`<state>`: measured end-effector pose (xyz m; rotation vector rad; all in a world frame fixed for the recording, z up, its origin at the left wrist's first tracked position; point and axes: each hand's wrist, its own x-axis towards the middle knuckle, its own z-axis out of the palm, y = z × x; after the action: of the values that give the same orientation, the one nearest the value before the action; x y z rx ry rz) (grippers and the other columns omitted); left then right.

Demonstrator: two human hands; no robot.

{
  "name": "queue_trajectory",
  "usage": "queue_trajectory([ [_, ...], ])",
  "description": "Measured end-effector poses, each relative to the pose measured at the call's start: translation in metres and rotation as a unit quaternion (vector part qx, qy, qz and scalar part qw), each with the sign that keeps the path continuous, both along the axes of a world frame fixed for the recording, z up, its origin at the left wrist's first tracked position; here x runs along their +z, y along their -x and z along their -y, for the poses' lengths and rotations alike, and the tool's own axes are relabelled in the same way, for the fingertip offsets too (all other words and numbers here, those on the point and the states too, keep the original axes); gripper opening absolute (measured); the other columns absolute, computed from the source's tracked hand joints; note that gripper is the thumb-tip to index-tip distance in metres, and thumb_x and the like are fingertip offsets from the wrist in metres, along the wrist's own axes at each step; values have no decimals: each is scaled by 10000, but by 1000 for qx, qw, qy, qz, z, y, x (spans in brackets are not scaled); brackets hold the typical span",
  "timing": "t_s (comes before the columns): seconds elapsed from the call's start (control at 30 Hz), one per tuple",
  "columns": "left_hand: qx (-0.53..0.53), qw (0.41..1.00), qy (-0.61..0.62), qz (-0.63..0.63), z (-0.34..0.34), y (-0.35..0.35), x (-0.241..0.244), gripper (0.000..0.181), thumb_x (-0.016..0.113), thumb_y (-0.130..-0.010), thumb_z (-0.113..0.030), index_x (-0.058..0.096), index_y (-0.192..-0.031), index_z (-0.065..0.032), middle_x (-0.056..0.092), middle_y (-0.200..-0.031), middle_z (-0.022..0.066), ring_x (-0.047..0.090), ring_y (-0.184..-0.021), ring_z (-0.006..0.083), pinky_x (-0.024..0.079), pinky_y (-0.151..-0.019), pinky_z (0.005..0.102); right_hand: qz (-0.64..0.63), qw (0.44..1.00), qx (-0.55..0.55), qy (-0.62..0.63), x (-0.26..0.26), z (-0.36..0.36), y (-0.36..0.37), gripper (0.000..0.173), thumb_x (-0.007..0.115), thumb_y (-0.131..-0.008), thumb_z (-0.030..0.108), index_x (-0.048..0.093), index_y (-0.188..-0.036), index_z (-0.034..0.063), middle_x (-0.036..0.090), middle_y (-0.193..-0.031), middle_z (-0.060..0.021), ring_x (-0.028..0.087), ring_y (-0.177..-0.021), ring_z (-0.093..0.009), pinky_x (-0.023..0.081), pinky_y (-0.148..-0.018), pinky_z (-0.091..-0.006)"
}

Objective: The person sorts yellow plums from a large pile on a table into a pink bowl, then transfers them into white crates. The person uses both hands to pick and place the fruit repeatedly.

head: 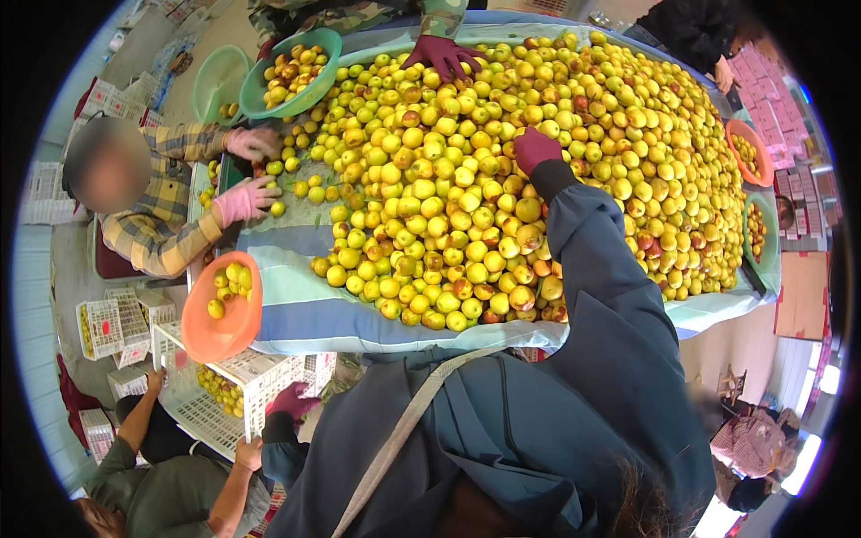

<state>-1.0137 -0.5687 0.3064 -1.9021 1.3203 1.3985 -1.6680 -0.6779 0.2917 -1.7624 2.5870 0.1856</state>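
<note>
A large heap of yellow-green jujubes (430, 202), many with brown patches, covers a table spread with a blue and pale-green striped cloth (296, 326). My right hand (538, 149), in a maroon glove, reaches into the middle of the heap. Its fingers are curled down among the fruit, so whatever they hold is hidden. Low on the left, my left hand (294, 401), also gloved in maroon, is beside the near end of a white plastic crate (259, 376) with jujubes inside. Whether it grips the crate is unclear.
A bare-handed co-worker (188, 491) holds the crate. Opposite, a maroon-gloved hand (444, 57) rests on the heap. A person in pink gloves (245, 200) handles fruit at the left end. An orange basin (225, 316) and a green basin (292, 74) hold jujubes.
</note>
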Motion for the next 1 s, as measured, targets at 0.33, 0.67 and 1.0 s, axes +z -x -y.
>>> queue_trajectory([
  [0.33, 16, 919, 270, -285, 41, 127, 36, 330, 639, -833, -127, 582, -1142, -28, 642, -1037, 95, 596, -939, 153, 479, -808, 280, 25, 986, 5, -162, 16, -8, -7, 287, 615, -742, 208, 685, -1004, 115, 669, -1033, -122, 644, -955, -296, 513, -752, -423],
  [0.67, 282, 660, -188, -670, 56, 302, 1, 591, 367, -951, -512, 371, -1368, -93, 444, -1334, 132, 489, -1134, 278, 425, -916, 460, 376, 915, 88, 116, 96, -78, -117, 303, 621, -776, 265, 584, -1027, 101, 658, -851, -71, 649, -797, -252, 504, -694, -375],
  [1.0, 479, 548, -321, -607, 49, 307, -6, 300, 532, -884, -464, 544, -881, -165, 525, -819, -10, 515, -768, 158, 418, -611, 297, 281, 932, 25, 227, 66, -84, -12, 257, 572, -806, 153, 609, -1054, 98, 619, -971, -130, 606, -871, -285, 478, -701, -419],
])
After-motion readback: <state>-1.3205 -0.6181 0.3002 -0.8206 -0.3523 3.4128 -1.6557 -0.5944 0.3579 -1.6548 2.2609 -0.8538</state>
